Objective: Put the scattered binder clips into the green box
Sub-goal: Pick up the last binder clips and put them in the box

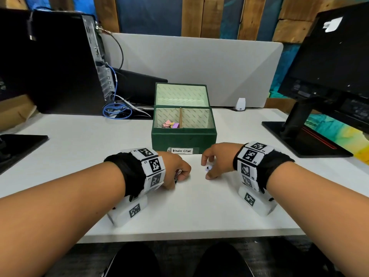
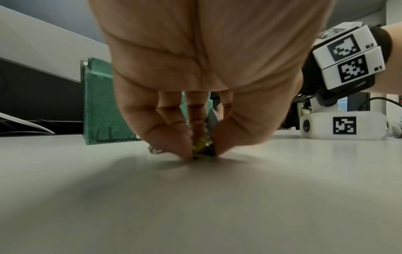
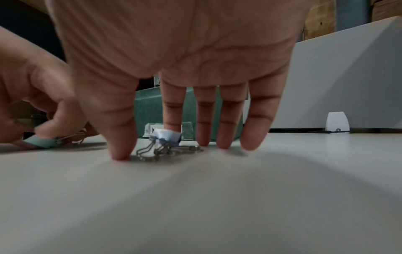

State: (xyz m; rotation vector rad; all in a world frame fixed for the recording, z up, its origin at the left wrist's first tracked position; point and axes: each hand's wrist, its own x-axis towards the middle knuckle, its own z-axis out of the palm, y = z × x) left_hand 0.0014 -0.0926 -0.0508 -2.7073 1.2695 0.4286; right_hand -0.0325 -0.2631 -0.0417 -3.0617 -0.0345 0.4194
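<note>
I am observing the left hand (image 2: 195,77) with fingers (image 2: 172,130) and thumb curling tight, pinching a binder clip (image 2: 202,146) against the white desk (image 1: 199,206). The right hand (image 3: 174,51) is spreading relaxed fingers (image 3: 256,123) down around a white binder clip (image 3: 167,137), not gripping it. Behind both, the green box (image 1: 183,138) is standing open, pastel clips (image 1: 170,124) lying in its left compartment.

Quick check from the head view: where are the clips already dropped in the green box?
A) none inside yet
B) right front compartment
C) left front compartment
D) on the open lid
C: a small pile of pink, purple and yellow binder clips lies in the green box, left of its divider; the right side shows only lining.
</note>
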